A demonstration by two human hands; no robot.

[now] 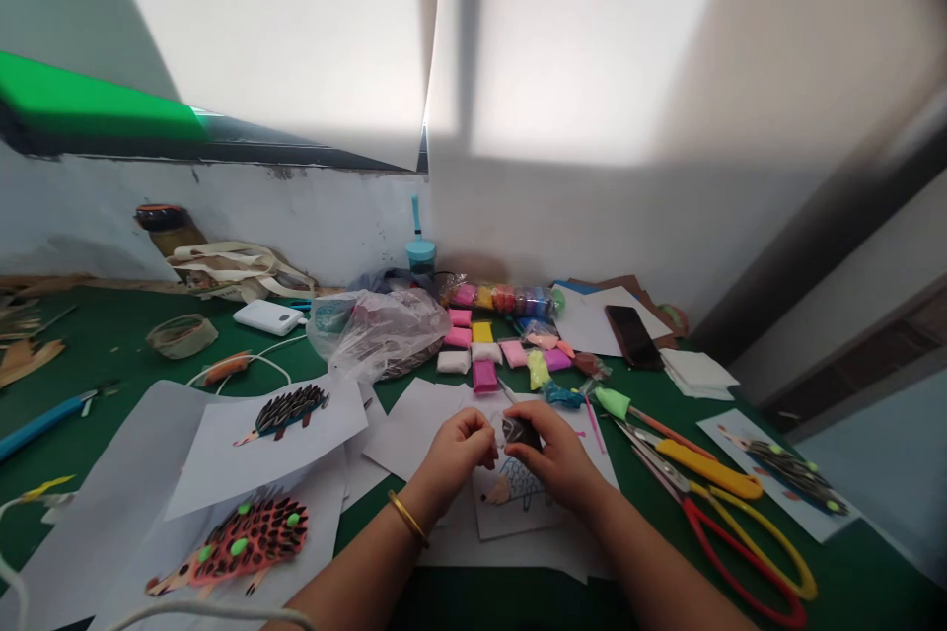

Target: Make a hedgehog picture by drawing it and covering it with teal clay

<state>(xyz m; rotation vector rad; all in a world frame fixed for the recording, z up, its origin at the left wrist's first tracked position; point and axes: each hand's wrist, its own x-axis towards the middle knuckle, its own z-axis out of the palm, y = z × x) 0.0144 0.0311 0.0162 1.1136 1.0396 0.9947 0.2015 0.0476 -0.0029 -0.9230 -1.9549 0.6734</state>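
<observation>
Working remotely through the head camera, I record a pair of scissors (692,510) on the table (510,596), right of the right fingers, blades pointing back toward them. I rate this a snag risk; the right wrist should not swing outward.

Below the fingers lies a hedgehog drawing (522,485), partly covered by the hands.

Left hand (460,444): fingers curled in, thumb and forefinger drawn together. I cannot tell whether anything small is pinched between them. Right hand (560,449): fingers partly closed, with thumb and forefinger gripping a small dark packet (522,431) with pale zigzag marks. The packet stands just right of the left fingertips; contact between them cannot be confirmed.

I judge the step in hand to be working that packet between both hands. Recommended practice: grip by the edge, lightly and evenly, since the contents are probably soft; bring the left fingertips squarely to the free end; use short, controlled motions rather than one hard tug. Both hands should stay clear of the drawing, so that nothing drops on it or marks it.

Beyond the fingertips I note a magenta packet (484,376) among other coloured ones, within easy reach. Farther off, a clear plastic bag (381,330) lies ahead and left of the fingers, a smartphone (633,335) ahead and right. Neither obstructs.
</observation>
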